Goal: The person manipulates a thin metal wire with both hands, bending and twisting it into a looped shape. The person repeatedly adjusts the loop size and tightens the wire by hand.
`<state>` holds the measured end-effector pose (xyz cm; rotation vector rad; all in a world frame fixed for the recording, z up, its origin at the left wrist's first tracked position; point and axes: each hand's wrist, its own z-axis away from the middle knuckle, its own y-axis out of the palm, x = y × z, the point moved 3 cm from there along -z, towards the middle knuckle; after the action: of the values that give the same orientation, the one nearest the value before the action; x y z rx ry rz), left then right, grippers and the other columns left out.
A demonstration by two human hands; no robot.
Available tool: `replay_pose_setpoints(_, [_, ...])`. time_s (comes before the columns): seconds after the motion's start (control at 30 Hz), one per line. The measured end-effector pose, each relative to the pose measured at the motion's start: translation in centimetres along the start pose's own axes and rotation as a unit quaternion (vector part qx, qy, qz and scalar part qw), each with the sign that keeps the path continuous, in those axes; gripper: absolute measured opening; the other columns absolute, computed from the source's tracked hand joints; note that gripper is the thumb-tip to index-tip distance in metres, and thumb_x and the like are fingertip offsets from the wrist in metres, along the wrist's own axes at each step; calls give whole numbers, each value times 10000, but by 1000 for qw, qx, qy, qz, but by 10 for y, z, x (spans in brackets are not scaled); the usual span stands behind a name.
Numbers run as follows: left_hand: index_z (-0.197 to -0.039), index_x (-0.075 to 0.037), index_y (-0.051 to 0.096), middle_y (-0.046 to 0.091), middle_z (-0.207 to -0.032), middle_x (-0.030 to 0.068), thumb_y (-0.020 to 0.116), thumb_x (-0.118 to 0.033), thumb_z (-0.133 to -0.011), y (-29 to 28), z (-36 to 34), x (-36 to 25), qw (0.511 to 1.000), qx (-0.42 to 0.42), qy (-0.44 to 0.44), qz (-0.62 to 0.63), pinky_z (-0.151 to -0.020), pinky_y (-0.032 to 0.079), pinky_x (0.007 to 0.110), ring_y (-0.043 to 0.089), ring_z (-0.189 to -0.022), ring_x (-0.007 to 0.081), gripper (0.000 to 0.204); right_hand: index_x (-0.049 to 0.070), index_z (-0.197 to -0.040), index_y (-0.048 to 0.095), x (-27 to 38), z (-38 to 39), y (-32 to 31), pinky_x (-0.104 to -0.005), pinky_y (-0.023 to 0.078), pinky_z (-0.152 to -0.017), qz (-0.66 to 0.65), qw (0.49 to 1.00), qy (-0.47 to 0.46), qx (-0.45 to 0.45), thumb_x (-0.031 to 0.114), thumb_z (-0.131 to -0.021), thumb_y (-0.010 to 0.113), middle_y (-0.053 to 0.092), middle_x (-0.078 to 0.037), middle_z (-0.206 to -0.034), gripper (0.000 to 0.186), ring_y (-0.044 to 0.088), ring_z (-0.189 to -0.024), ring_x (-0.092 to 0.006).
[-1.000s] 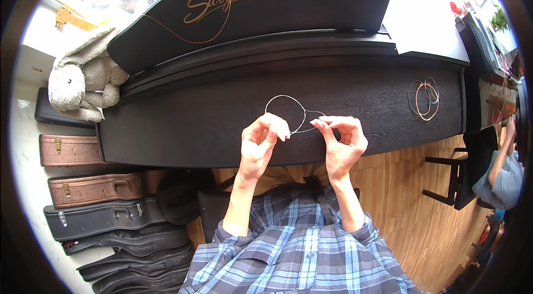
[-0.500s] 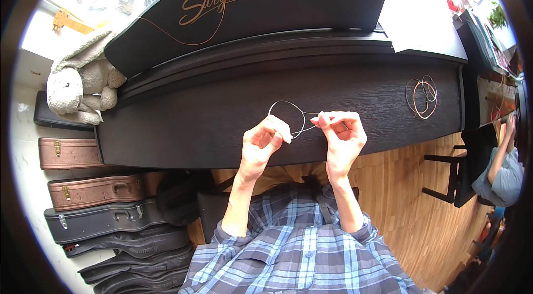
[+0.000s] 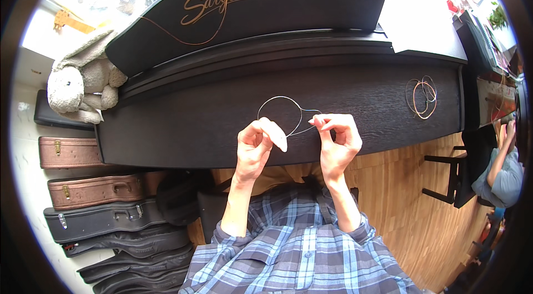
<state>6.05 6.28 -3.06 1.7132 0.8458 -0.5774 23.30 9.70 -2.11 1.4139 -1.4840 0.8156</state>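
Note:
Between my hands, above the closed dark lid of a piano, a thin silvery guitar string is bent into a round loop, with a narrower stretch running off to the right. My left hand pinches the lower left of the loop, thumb and fingers pressed together. At the other side, my right hand grips the string between thumb and forefinger. The fingertips hide the string's ends. Farther right on the lid lies another set of coiled strings, partly copper-coloured.
A plush rabbit sits at the lid's left end. One copper string hangs over the upright music board. Instrument cases stack up on the left. At the far right are a black bench and another person.
The string's loop has widened and rounded out. My left hand has shifted slightly left, with its fingers turned downward; my right hand has moved a little left.

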Motion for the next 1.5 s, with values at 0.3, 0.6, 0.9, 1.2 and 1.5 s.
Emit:
replay_pose_setpoints(0.3, [-1005, 8, 640, 650, -863, 98, 617, -114, -1018, 0, 0, 0, 998, 35, -22, -49, -720, 544, 325, 653, -794, 196, 125, 43, -814, 554, 3, 11, 20, -305, 574, -782, -135, 983, 107, -69, -46, -922, 710, 651, -74, -909, 210, 708, -836, -181])
replay_pose_setpoints(0.6, [-972, -31, 620, 607, -874, 66, 629, -63, -997, 1, 1, -1, 999, -14, 27, -22, -695, 521, 329, 602, -773, 189, 41, 40, -824, 562, 5, 14, 23, -324, 594, -803, -150, 980, 119, -56, -60, -921, 700, 642, -74, -915, 197, 708, -852, -191])
replay_pose_setpoints(0.9, [-1043, -29, 596, 645, -920, 102, 597, -128, -1028, -3, 0, -1, 999, -31, 26, 13, -736, 564, 341, 650, -831, 210, 100, 53, -957, 687, 18, 7, 7, -285, 562, -698, 116, 989, -54, 68, -66, -831, 763, 654, -98, -979, 188, 652, -887, -186])
replay_pose_setpoints(1.2, [-1027, -62, 593, 593, -878, 37, 594, -122, -1032, 0, -2, -2, 998, -62, -12, -3, -737, 499, 312, 589, -807, 162, 60, 134, -1020, 747, 37, 2, 5, -346, 537, -844, 259, 864, -231, 366, 117, -790, 761, 678, 8, -1119, 232, 647, -927, -187])
replay_pose_setpoints(1.5, [-1032, -65, 597, 593, -884, 35, 579, -141, -1042, -1, -3, -3, 997, -68, -14, 24, -708, 468, 297, 565, -776, 145, 79, 106, -951, 746, 22, -14, -5, -321, 590, -746, 236, 883, -223, 340, 86, -743, 743, 715, -28, -956, 209, 695, -838, -200])
